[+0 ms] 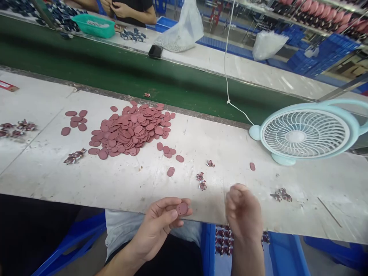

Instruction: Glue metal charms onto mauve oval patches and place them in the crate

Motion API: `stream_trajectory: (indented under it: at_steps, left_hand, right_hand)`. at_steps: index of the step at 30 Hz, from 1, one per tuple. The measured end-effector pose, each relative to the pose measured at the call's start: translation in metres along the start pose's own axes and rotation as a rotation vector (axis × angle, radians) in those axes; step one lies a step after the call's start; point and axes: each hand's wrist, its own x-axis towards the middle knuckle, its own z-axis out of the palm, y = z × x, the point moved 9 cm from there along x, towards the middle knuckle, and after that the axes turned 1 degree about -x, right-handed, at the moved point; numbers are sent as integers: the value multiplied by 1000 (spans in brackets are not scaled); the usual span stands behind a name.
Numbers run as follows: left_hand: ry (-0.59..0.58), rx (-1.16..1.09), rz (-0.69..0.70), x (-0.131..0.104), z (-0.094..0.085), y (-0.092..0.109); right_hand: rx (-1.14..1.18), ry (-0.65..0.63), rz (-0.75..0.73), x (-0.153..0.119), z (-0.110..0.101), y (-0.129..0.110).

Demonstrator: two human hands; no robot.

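Observation:
My left hand (156,230) pinches a dull-red oval disc (182,209) with tiny dark holes, between thumb and fingers just above the table's near edge. To its right, my right hand (244,212) is raised with its fingers curled together. Motion blurs it, and whatever its fingertips may hold is hidden. Beyond my left hand lies a big pile of the same oval discs (129,130), and one loose disc (170,171) sits nearer. Small red-and-white figure-like pieces (201,181) lie on the table between my hands and the pile.
A light-blue fan (306,134) stands at the right, its white cord running up. Beneath the table edge is a blue tray (287,253) with rows of small dark-red pieces. A green conveyor belt (186,88) passes behind the white table (115,184). Across it sits another person (132,11).

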Motion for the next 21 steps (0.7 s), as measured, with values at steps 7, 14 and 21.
stream_trajectory:
  at_steps: [7,14,21]
  left_hand:
    - [25,-10,24,-6,1,8]
    - [43,-23,34,-9,-4,8]
    - [48,-23,96,-8,-11,16]
  right_hand:
    - [-968,52,-143,67,44,-13]
    - [-1107,-33,-170,90,61,-11]
    - [-881,-210,-121,44,64,-18]
